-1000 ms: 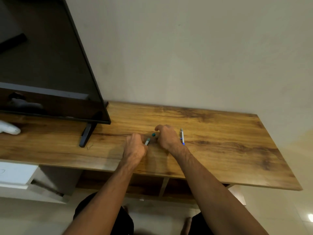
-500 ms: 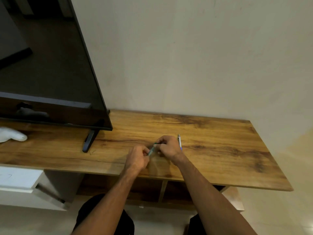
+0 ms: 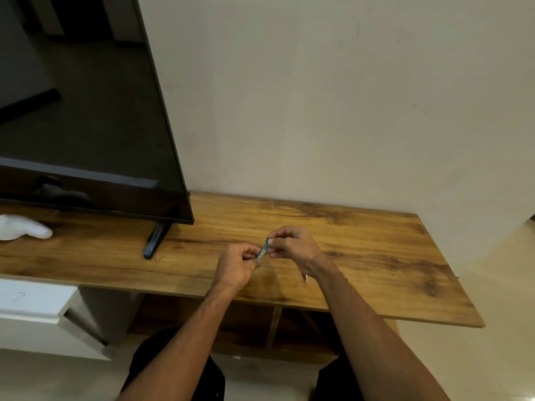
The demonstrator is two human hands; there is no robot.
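Above the wooden console top (image 3: 390, 256), the two hands have drawn closer than a second ago, when they sat low on the wood with a teal end showing apart by the right fingers. The teal pen (image 3: 263, 250) now spans the gap between them, clear of the surface. The blue-and-white pen (image 3: 305, 278), earlier in plain sight beside the right hand, is now mostly hidden under the right wrist, with only one end showing.

The teal pen is short and slim, grey-green along the barrel with a brighter teal upper end, tilted up to the right.

The left hand (image 3: 237, 267) pinches its lower end between thumb and forefinger. The right hand (image 3: 292, 247) pinches the upper end the same way. The remaining fingers of both are curled in.

A dark television (image 3: 86, 125) stands to the left, with a white object (image 3: 23, 228) under its edge.
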